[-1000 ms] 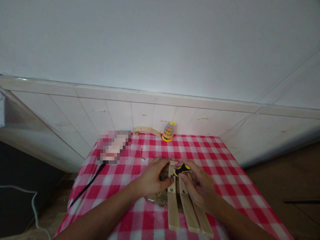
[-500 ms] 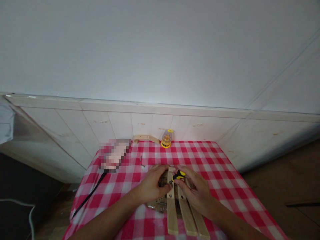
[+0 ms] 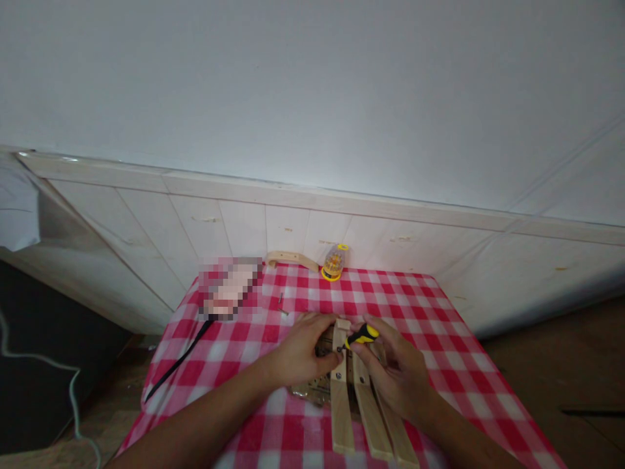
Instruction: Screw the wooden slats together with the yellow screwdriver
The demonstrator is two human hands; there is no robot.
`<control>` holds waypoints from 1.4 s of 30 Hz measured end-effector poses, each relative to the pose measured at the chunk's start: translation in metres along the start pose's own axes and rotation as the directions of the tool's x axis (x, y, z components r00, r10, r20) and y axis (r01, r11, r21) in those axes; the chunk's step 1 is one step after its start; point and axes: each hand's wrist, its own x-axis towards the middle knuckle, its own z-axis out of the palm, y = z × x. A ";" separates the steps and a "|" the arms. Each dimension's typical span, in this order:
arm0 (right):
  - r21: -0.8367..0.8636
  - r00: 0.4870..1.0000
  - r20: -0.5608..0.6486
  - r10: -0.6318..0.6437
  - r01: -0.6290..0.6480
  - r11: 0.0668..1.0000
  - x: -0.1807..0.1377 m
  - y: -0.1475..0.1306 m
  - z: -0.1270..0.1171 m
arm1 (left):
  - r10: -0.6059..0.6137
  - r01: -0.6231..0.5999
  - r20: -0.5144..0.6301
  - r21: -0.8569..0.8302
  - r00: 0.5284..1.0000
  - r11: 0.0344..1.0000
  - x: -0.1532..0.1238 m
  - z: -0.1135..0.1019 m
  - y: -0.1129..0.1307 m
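My left hand [image 3: 305, 348] grips the upper part of the leftmost wooden strip [image 3: 342, 417], thumb against its edge and fingers round the far side. A dark screw head [image 3: 338, 376] shows on that strip below the thumb. Between its fingertips my right hand [image 3: 403, 371] holds a short yellow-and-black screwdriver [image 3: 365, 334], tilted, its tip at a screw near the strip's top. Another wooden strip [image 3: 372, 420] and a third one [image 3: 399, 436] lie to the right, partly under my right hand. Beneath them is a dark, perforated piece [image 3: 312, 393], mostly hidden.
Two loose screws [image 3: 282, 311] lie beyond my left hand on the checked tablecloth [image 3: 273, 430]. Against the wall stand a curved wooden piece [image 3: 293, 258] and a clear, yellow-trimmed bit case [image 3: 334, 262]. A pixelated object [image 3: 232, 286] with a black strap [image 3: 180, 361] lies at left.
The view has tilted and shifted slightly. The screwdriver handle has swung a little and shows more clearly, its tip still at the strip. My left hand keeps its hold.
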 end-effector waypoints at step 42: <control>0.207 0.987 0.103 -0.124 0.100 0.973 0.004 -0.019 -0.009 | 0.016 -0.016 -0.014 0.012 1.000 1.000 0.001 0.002 -0.004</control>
